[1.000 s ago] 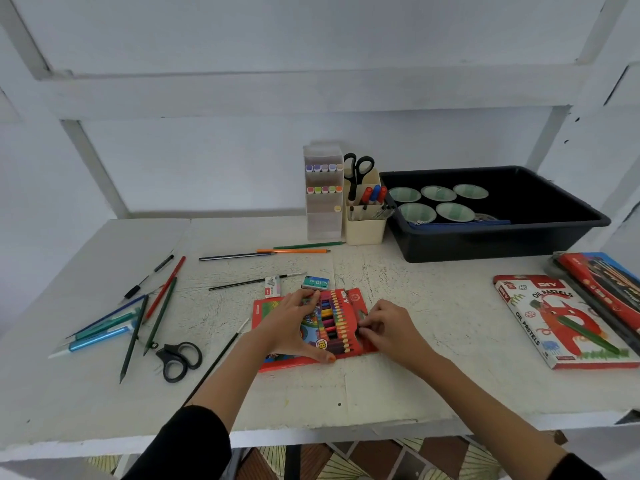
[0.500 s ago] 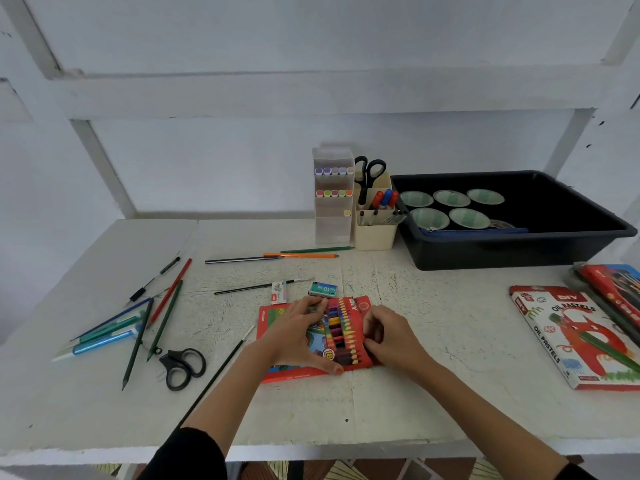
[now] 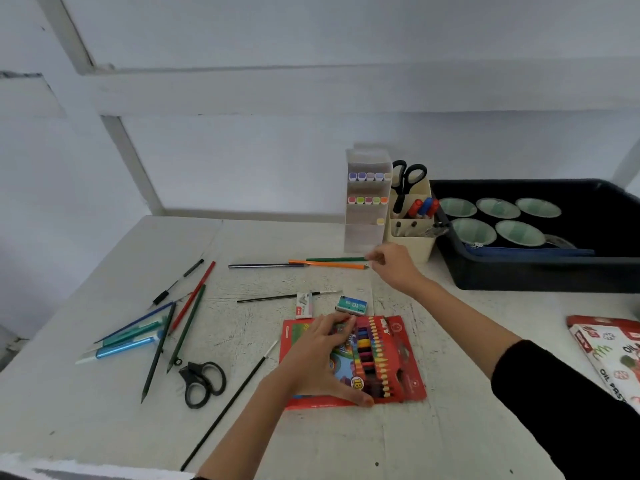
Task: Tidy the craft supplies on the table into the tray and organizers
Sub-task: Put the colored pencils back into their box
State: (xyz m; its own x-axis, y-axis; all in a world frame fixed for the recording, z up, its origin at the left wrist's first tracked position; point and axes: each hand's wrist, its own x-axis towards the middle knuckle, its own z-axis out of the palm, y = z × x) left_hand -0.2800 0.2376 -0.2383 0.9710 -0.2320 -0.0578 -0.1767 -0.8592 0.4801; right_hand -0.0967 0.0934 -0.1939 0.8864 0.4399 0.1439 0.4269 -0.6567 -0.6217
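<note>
"Where's the right hand [image 3: 394, 268]?"

"At the tips of the green pencil [image 3: 336, 259] and orange pencil [image 3: 329, 264], which lie on the tabletop [image 3: 104, 427] near the cream cup [image 3: 412, 242]. It's too blurred to say if its grip has either one."

"And the left hand [image 3: 322, 362]?"

"Flat, fingers spread, pressing on the crayon box [image 3: 388, 358]."

"What worries you?"

"A pinch at the very tip could let a pencil swing or roll away. A wide sweep might knock the clear marker organizer [image 3: 365, 237]."
</note>
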